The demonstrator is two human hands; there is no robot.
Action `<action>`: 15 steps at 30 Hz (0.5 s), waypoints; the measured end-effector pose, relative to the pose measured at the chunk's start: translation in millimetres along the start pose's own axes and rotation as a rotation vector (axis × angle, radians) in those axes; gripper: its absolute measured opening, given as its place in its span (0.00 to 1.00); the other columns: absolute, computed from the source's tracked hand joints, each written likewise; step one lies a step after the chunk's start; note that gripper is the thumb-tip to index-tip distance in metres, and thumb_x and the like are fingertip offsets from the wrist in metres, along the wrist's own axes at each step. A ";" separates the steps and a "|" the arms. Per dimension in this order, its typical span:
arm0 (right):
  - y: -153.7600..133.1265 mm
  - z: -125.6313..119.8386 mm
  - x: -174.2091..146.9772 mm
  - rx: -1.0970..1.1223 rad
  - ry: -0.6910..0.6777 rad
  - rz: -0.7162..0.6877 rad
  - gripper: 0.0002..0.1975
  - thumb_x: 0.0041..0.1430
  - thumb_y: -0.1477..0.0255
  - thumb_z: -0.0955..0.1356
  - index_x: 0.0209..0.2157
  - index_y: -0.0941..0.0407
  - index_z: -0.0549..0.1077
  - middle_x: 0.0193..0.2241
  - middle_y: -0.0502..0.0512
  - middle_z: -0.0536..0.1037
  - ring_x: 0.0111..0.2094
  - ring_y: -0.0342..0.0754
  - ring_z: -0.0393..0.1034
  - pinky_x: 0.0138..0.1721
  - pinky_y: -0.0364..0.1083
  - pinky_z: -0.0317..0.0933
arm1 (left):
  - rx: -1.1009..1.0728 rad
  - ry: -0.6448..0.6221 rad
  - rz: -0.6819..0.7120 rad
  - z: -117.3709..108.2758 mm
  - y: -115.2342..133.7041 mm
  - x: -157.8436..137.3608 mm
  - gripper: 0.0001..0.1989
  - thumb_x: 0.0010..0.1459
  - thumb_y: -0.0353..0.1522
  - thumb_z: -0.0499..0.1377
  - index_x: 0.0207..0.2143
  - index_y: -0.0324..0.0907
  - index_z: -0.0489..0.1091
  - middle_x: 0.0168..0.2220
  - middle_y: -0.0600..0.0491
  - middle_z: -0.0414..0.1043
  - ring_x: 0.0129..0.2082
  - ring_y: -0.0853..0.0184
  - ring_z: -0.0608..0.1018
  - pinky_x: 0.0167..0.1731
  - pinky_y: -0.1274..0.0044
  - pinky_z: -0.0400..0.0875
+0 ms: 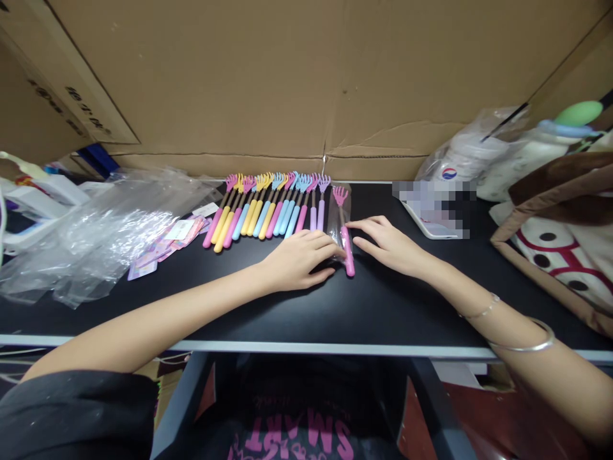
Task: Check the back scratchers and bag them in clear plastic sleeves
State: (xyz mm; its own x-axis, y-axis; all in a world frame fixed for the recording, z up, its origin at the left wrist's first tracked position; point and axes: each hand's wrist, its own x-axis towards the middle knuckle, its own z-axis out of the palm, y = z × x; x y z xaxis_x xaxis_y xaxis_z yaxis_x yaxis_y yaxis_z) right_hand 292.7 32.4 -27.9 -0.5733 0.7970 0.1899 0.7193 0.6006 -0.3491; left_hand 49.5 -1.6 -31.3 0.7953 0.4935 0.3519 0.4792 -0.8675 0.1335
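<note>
On the black desk point(383, 313), a pink scratcher point(348, 252) between left hand point(306, 260) and right hand point(390, 246)

Just left of the pink scratcher runs a row of scratchers point(274, 219) with pink, yellow, blue and purple handles, claws pointing away from the person; the left hand hides the ends of some near handles. Past the row's left end lie printed cards point(177, 237) and a broad spread of clear plastic bags point(110, 223). Right of the right hand is a white-edged flat thing point(431, 214), mostly blurred out.

A clear wrapper point(334, 223) lies around or beneath the pink scratcher's head and shaft; I cannot tell which. The left fingers stretch loosely onto the handle without wrapping round it; the right index finger and thumb stand apart at its other side, with no visible grip.

At far right, a white cup point(454, 166) with a round logo sits in clear plastic, near a green-topped bottle point(512, 160) and a cloth bag point(555, 249); their contents are hidden.

A pale strip point(306, 347) edges the desk; a cardboard wall point(268, 83) rises behind.
</note>
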 end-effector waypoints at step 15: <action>-2.9 2.2 -3.5 -0.115 -0.019 -0.008 0.30 0.64 0.55 0.58 0.60 0.61 0.64 0.58 0.66 0.69 0.58 0.61 0.58 0.57 0.63 0.56 | 0.061 -0.043 0.081 1.7 -4.8 -0.1 0.18 0.66 0.36 0.50 0.56 0.43 0.67 0.54 0.47 0.69 0.53 0.59 0.69 0.56 0.65 0.59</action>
State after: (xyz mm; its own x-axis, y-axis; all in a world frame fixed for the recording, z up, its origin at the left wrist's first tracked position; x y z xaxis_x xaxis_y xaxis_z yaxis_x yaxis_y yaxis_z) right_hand 291.7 27.7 -29.6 -0.5859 0.7914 0.1743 0.7542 0.6112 -0.2399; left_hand 47.8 2.7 -33.5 0.8470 0.4256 0.3186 0.4336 -0.8998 0.0489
